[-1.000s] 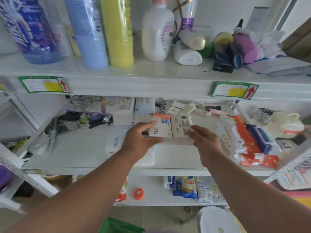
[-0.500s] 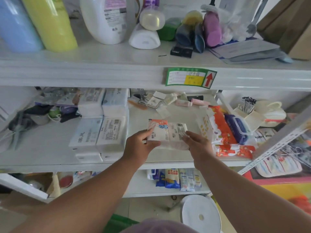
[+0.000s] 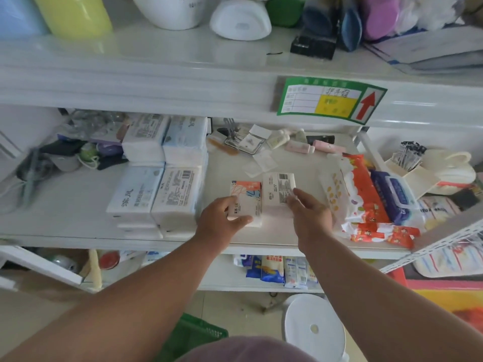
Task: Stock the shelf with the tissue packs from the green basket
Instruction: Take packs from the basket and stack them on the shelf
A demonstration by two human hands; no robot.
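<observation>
Two small tissue packs lie side by side on the middle shelf (image 3: 285, 237): an orange-and-white pack (image 3: 248, 194) and a pale pink-white pack (image 3: 277, 190). My left hand (image 3: 222, 223) grips the orange-and-white one, thumb on its front edge and fingers on top. The fingertips of my right hand (image 3: 311, 218) rest on the right side of the pink-white one. A corner of the green basket (image 3: 193, 335) shows on the floor below, between my arms; its contents are hidden.
White and blue tissue packs (image 3: 156, 189) are stacked just left of my hands. Red-orange packs (image 3: 363, 194) and a blue wipes pack (image 3: 394, 197) lie to the right. Small items crowd the shelf's back. The upper shelf's edge carries a green label (image 3: 329, 100). A white stool (image 3: 313, 330) stands below.
Both hands have lowered the two packs onto the middle shelf, nearer its front. The camera has moved closer and tilted down. My right hand's fingers have shifted from the pack's side to its top.
</observation>
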